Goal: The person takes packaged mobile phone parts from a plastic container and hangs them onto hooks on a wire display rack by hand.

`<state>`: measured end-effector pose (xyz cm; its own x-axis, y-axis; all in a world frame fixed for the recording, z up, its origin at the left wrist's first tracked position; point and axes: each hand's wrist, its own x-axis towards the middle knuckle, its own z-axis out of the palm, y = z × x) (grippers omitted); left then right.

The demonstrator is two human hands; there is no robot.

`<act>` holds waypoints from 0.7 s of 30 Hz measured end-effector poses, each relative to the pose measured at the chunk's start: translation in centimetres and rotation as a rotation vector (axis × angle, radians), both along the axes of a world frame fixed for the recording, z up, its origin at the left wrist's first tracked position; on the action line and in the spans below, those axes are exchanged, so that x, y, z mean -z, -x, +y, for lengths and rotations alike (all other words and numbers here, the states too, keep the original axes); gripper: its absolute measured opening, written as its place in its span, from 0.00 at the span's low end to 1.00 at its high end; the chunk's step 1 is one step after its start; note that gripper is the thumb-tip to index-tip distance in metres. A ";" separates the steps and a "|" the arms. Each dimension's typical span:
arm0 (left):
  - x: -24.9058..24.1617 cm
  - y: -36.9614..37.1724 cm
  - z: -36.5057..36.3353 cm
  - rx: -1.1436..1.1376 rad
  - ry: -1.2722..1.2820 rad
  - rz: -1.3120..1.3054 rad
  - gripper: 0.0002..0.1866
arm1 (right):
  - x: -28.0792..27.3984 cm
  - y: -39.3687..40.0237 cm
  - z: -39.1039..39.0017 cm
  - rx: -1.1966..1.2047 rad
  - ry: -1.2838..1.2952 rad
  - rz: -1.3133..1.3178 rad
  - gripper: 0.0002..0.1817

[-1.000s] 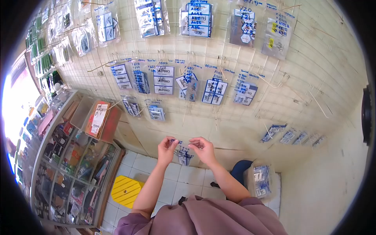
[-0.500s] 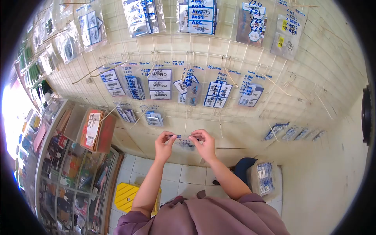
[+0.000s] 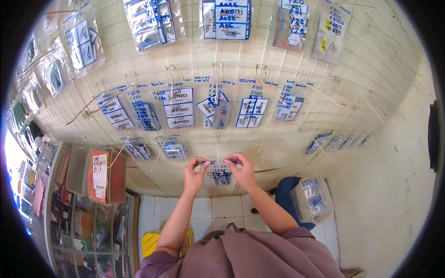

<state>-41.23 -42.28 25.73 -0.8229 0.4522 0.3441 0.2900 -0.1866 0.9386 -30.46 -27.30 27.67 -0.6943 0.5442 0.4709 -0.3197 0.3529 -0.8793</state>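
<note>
A small clear plastic bag (image 3: 221, 176) with blue handwriting and blue-and-white packets inside hangs between my hands in front of the wall rack. My left hand (image 3: 196, 170) pinches its upper left corner between thumb and fingers. At the upper right corner, my right hand (image 3: 241, 169) grips the plastic in the same way. A thin rack hook (image 3: 218, 150) comes down between my hands, right at the bag's top edge.
Labelled bags (image 3: 180, 109) hang in rows on the wire grid above. At left stand a glass cabinet (image 3: 62, 194) and a red box (image 3: 116, 178). A plastic tub of packets (image 3: 315, 199) sits on a blue seat (image 3: 287, 194) at right. Below left is a yellow stool (image 3: 150, 243).
My view has shifted, so the racks sit further left. The bag between my hands now hangs more face-on, its writing and packets showing more clearly. Both hands keep their grip.
</note>
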 end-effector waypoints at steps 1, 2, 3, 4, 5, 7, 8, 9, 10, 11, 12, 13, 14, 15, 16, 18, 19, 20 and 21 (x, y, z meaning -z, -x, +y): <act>0.0 0.3 0.3 -0.008 -0.022 -0.006 0.06 | -0.1 0.4 0.1 0.010 -0.003 0.002 0.06; 0.1 0.7 0.6 0.003 -0.024 -0.005 0.06 | -0.3 0.8 0.2 0.058 -0.036 -0.019 0.07; 0.3 1.1 0.9 -0.130 0.039 0.084 0.06 | -0.3 1.3 0.3 0.105 -0.069 -0.041 0.07; 0.4 1.5 1.3 -0.264 0.101 0.173 0.07 | -0.3 1.8 0.5 0.114 -0.072 -0.039 0.07; 0.5 1.9 1.6 -0.255 0.097 0.175 0.07 | -0.3 2.4 0.6 0.151 -0.087 -0.037 0.08; 0.2 3.0 2.4 -0.346 0.117 0.154 0.09 | 0.0 3.9 1.1 0.197 -0.105 -0.030 0.09; 0.3 3.6 2.9 -0.337 0.113 0.158 0.09 | 0.2 4.7 1.4 0.238 -0.130 -0.021 0.10; 0.3 4.3 3.4 -0.319 0.109 0.073 0.09 | 0.2 5.4 1.7 0.279 -0.155 -0.011 0.10; 0.3 4.8 3.9 -0.300 0.107 -0.013 0.10 | 0.3 6.2 2.1 0.289 -0.157 -0.009 0.10; 0.3 5.3 4.3 -0.291 0.105 -0.012 0.10 | 0.4 6.9 2.3 0.334 -0.178 0.001 0.11; -0.1 5.7 4.6 -0.304 0.146 -0.043 0.10 | 0.5 7.5 2.6 0.378 -0.198 0.011 0.11; -0.5 6.0 4.9 -0.318 0.186 -0.073 0.10 | 0.7 8.1 2.8 0.387 -0.199 0.012 0.11; -0.6 6.2 5.1 -0.309 0.186 -0.071 0.10 | 0.9 8.6 2.9 0.409 -0.212 0.003 0.12; -0.6 6.4 5.4 -0.321 0.181 -0.049 0.11 | 1.1 9.0 3.0 0.430 -0.224 -0.007 0.13; -0.5 6.5 5.6 -0.333 0.177 -0.029 0.11 | 1.4 9.4 3.1 0.438 -0.223 -0.010 0.13; 0.0 6.3 5.9 -0.358 0.121 0.029 0.13 | 1.6 9.6 2.9 0.474 -0.253 -0.067 0.17; 0.5 6.1 5.9 -0.392 0.062 0.087 0.15 | 1.6 9.2 2.7 0.482 -0.250 -0.073 0.17; 1.1 5.6 5.9 -0.383 0.067 0.084 0.15 | 1.6 8.6 2.3 0.561 -0.358 -0.030 0.19; 1.8 5.0 5.6 -0.384 0.022 0.070 0.17 | 1.6 8.1 1.9 0.639 -0.469 0.012 0.21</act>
